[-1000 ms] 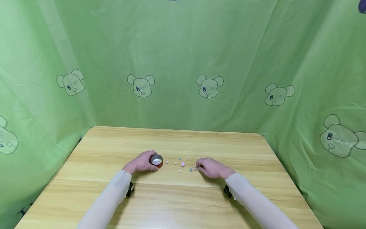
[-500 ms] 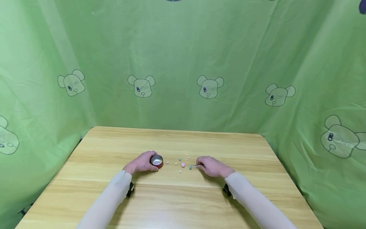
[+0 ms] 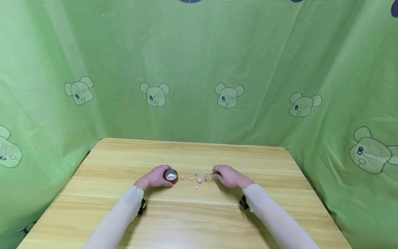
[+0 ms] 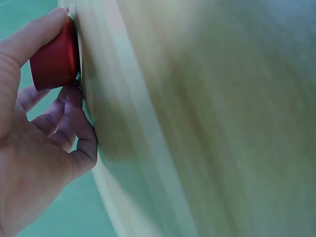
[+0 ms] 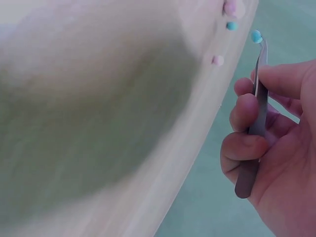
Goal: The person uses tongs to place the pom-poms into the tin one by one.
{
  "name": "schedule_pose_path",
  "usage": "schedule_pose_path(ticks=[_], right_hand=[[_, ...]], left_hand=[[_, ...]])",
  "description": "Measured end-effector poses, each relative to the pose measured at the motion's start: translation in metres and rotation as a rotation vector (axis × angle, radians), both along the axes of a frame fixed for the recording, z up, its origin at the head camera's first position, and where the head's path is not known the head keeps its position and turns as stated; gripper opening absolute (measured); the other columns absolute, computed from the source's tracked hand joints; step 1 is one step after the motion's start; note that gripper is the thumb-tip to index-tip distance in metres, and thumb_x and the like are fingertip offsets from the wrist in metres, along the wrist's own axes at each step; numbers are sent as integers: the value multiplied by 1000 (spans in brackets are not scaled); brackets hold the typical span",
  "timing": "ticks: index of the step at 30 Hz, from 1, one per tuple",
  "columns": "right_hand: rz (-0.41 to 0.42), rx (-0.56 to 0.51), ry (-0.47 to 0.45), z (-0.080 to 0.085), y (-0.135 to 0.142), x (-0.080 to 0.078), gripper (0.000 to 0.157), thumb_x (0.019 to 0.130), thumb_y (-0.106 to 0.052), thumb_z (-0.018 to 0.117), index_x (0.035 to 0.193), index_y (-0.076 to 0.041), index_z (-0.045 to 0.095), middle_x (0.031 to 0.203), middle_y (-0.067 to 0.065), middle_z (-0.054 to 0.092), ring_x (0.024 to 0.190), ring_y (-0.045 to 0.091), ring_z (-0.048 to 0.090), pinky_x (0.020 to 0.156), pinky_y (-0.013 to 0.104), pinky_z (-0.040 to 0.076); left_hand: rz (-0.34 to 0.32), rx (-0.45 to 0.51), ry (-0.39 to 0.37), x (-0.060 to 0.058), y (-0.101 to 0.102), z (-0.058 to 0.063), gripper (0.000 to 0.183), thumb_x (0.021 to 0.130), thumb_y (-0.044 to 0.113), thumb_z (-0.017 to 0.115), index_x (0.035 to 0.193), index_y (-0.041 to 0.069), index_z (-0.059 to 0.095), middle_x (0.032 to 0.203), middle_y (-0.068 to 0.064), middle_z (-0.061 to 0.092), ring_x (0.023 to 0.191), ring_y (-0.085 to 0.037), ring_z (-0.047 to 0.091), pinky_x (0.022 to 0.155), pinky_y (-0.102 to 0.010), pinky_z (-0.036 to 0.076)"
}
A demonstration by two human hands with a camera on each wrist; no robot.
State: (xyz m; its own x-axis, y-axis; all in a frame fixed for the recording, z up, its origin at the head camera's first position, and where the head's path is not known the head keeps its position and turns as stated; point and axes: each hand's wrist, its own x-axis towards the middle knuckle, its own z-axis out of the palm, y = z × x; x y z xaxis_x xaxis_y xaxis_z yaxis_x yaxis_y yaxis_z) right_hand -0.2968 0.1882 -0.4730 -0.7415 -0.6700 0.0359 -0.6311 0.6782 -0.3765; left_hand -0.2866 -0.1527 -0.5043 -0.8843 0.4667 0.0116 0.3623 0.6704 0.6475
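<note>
My left hand (image 3: 154, 177) grips a small round red tin (image 4: 55, 59), thumb on one side and fingers on the other. The tin stands on the table with its silvery inside facing up. With bent-tip metal tweezers (image 5: 258, 116) pinched between thumb and fingers, my right hand (image 3: 229, 175) holds a small blue ball (image 5: 256, 36) at their tips. That ball is off the table in the right wrist view. Between the hands lie a larger pink ball (image 3: 199, 180), a second blue ball (image 3: 196, 174) and a yellow ball (image 3: 191, 179).
Other small balls lie around these: a pink one (image 3: 182, 177) beside the tin, a white one (image 3: 196, 187) nearer me, and a pale pink one (image 3: 205, 172) close to the tweezer tips. Green curtains (image 3: 192, 124) surround the wooden table (image 3: 192, 218).
My right hand has moved slightly away from me and up, lifting the blue ball in the tweezers from its spot on the table. My left hand and the tin stay in place.
</note>
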Motion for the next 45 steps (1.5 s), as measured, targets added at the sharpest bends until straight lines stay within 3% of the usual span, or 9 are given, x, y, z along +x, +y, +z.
schedule_pose_path(ticks=[12,27,33,45], right_hand=[[3,-16,6,11,-9,-8,9,95,-7,52,97,-5,61,86,6,61,74,12,51,69,32,47],[34,-12,17,20,-30,-12,11,96,-9,51,100,-4,61,90,7,62,78,14,53,75,35,47],[24,-3,9,19,-40,-13,10,96,-11,51,100,-10,60,91,2,61,80,11,53,77,33,48],[43,-20,-17,25,-62,-13,12,97,-12,50,101,-9,60,90,9,62,73,11,51,68,30,46]], left_hand=[[6,-9,0,-2,-1,-2,51,70,21,84,111,8,56,105,-5,59,99,-21,55,90,-43,43],[3,-6,-9,-3,-1,-4,51,70,22,84,111,9,56,105,-3,60,99,-22,55,90,-43,43],[-2,-15,0,-3,-1,-5,51,71,23,84,111,9,56,105,-3,59,99,-21,55,90,-43,43],[0,-6,3,-2,-1,-4,51,70,23,84,110,8,56,105,-4,60,99,-22,56,90,-44,43]])
